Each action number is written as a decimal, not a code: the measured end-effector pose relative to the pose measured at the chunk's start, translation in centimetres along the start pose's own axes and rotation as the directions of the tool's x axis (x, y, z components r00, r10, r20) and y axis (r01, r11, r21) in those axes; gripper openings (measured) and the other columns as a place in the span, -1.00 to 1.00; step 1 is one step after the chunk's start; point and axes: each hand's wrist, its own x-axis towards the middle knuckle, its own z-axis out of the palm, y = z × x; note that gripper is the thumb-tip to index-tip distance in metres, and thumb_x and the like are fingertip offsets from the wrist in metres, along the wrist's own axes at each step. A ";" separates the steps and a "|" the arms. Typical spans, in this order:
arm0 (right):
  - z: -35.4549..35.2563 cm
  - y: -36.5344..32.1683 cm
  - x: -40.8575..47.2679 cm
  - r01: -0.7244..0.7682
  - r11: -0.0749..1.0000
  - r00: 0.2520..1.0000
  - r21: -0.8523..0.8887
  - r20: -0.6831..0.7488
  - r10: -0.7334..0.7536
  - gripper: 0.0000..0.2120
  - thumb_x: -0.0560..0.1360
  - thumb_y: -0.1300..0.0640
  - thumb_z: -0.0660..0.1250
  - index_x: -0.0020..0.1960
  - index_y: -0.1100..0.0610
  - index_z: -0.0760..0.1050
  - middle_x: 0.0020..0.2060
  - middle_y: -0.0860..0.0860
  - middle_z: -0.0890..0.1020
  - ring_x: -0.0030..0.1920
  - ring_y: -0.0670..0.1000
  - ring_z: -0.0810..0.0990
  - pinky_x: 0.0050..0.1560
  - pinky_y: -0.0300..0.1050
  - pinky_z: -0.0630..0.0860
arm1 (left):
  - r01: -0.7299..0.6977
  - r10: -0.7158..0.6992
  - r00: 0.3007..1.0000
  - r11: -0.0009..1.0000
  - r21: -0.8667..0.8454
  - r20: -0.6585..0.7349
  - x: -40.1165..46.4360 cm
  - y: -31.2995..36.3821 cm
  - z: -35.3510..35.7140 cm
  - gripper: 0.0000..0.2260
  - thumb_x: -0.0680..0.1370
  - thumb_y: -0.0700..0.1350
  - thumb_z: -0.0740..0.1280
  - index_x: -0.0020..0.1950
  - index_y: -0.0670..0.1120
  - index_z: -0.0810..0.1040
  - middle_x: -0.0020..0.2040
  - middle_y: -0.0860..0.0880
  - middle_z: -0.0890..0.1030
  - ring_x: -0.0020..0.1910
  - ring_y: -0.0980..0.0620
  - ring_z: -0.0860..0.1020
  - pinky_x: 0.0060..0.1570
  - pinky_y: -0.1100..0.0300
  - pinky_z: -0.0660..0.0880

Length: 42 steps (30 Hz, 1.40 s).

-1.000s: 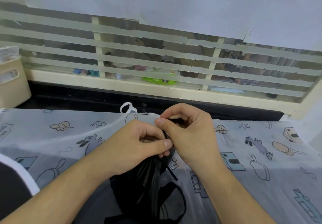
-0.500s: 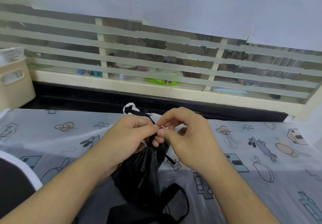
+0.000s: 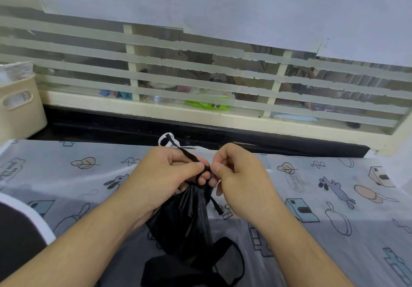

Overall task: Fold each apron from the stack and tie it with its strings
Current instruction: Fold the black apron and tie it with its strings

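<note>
A bunched black apron (image 3: pixel 187 222) hangs below my hands over the patterned table cover (image 3: pixel 334 197). Its black string (image 3: pixel 189 156) runs up and back from the gathered top; a short end (image 3: pixel 217 206) dangles on the right. My left hand (image 3: pixel 162 175) pinches the string at the knot between thumb and fingers. My right hand (image 3: pixel 240 175) pinches the same knot from the other side. A wide black strap loop (image 3: pixel 231 255) lies on the cover near me.
A beige basket (image 3: pixel 20 106) stands at the far left on a dark ledge (image 3: pixel 200 132) under the striped window. A white-edged dark cloth (image 3: pixel 20 231) lies at the near left. A white loop (image 3: pixel 166 139) sits at the cover's far edge.
My hands have drawn slightly apart at the knot, and the string now stretches up and back from my left hand. The bunched apron hangs a little lower.
</note>
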 end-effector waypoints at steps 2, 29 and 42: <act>-0.1 0.1 -0.1 0.034 0.999 0.999 0.011 0.016 -0.034 -0.80 0.62 0.30 0.33 -0.11 0.06 0.53 -0.26 0.04 0.66 -0.30 -0.11 0.63 -0.21 -0.18 0.60 | 0.011 -0.011 1.000 1.000 0.006 -0.005 0.0 0.0 0.0 -0.89 0.60 -0.28 0.42 0.01 -0.17 0.76 -0.12 -0.17 0.77 -0.12 -0.05 0.74 0.21 -0.18 0.56; -1.2 -0.4 -0.4 0.226 0.942 0.973 -0.247 0.106 -0.206 -0.81 0.53 0.20 0.52 -0.07 -0.11 0.68 -0.24 -0.17 0.68 -0.11 -0.14 0.63 -0.13 -0.36 0.50 | 0.083 -0.083 0.995 0.997 0.002 0.048 0.4 -0.5 -0.7 -0.84 0.46 -0.10 0.49 -0.05 -0.16 0.76 -0.07 -0.36 0.70 -0.23 -0.09 0.55 -0.08 -0.02 0.47; -1.3 -0.1 -0.2 0.174 0.967 0.984 -0.185 0.081 -0.161 -0.81 0.54 0.20 0.45 -0.13 -0.08 0.62 -0.19 -0.13 0.67 -0.07 -0.10 0.61 -0.10 -0.20 0.51 | 0.047 -0.053 0.997 0.994 0.097 0.058 0.3 -0.3 -0.9 -0.87 0.56 -0.22 0.43 -0.14 -0.12 0.75 -0.19 -0.17 0.74 -0.34 0.05 0.58 -0.23 0.11 0.51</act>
